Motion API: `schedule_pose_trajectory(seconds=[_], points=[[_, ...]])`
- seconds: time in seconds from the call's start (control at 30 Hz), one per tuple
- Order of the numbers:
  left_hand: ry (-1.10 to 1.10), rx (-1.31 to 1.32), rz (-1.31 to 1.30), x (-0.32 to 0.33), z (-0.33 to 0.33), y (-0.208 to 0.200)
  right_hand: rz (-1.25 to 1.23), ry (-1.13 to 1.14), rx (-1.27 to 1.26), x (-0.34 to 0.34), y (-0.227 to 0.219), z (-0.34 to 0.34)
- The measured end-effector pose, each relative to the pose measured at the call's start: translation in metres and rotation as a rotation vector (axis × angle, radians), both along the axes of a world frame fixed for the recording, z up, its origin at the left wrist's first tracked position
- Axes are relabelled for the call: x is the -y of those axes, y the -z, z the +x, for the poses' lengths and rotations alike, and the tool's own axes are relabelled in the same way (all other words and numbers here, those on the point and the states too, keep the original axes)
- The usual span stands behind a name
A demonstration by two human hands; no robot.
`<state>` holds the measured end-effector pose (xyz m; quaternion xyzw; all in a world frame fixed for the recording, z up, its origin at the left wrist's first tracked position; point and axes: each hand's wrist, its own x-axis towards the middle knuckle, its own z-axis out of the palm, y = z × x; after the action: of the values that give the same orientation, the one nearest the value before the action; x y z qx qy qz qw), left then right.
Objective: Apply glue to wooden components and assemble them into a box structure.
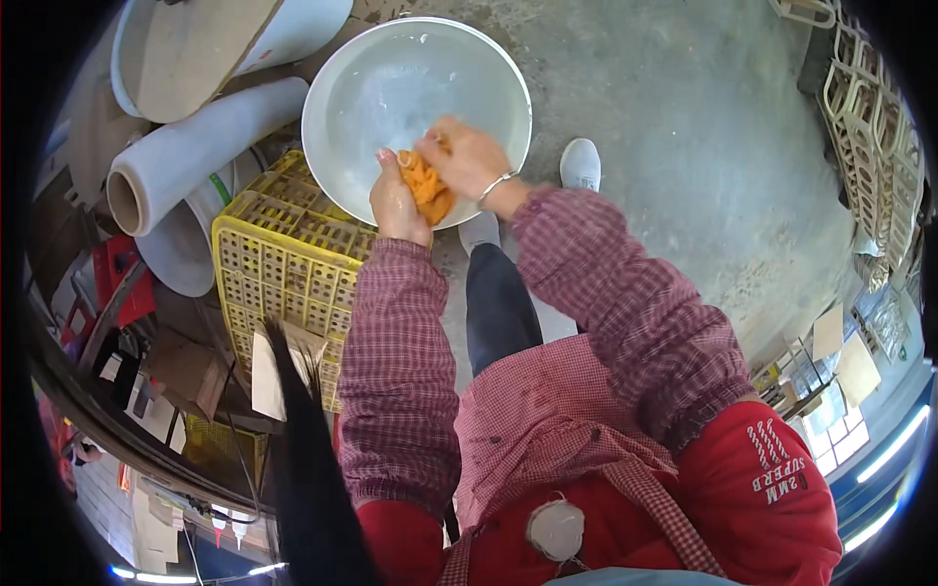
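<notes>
A wrung-up orange cloth (428, 191) is bunched between my two hands over the near rim of a wide round basin (311, 122) holding clear water. My left hand (396, 203) is wrapped round the cloth from the left, thumb up, its skin wet. From the right, my right hand (469, 161), with a bracelet at the wrist, grips the cloth's upper part; its fingers are curled and slightly smeared by motion. Checked sleeve covers reach down to both wrists.
A yellow plastic crate (283, 259) stands beside the basin's lower left. A large white roll (210, 142) and a white tub (303, 34) lie beyond it. My shoe (580, 164) is on the concrete floor (674, 166). Stacked beige frames (870, 146) line the right.
</notes>
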<state>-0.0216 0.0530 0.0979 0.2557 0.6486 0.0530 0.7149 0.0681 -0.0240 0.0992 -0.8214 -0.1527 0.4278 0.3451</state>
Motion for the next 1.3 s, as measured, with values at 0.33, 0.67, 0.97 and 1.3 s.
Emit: schedule_pose_trajectory(seconds=[0.33, 0.67, 0.97, 1.3], points=[[0.435, -0.056, 0.205, 0.016, -0.012, 0.017, -0.258, 0.126, 0.36, 0.073, 0.053, 0.056], [0.387, -0.161, 0.261, 0.053, -0.018, 0.025, -0.196, -0.033, -0.115, 0.076, 0.069, 0.061], [0.347, -0.087, 0.221, 0.096, 0.004, 0.02, -0.179, 0.198, -0.313, 0.158, 0.046, 0.068], [0.51, 0.032, 0.191, 0.138, 0.042, 0.021, -0.316, 0.133, -0.215, 0.258, 0.047, 0.079]])
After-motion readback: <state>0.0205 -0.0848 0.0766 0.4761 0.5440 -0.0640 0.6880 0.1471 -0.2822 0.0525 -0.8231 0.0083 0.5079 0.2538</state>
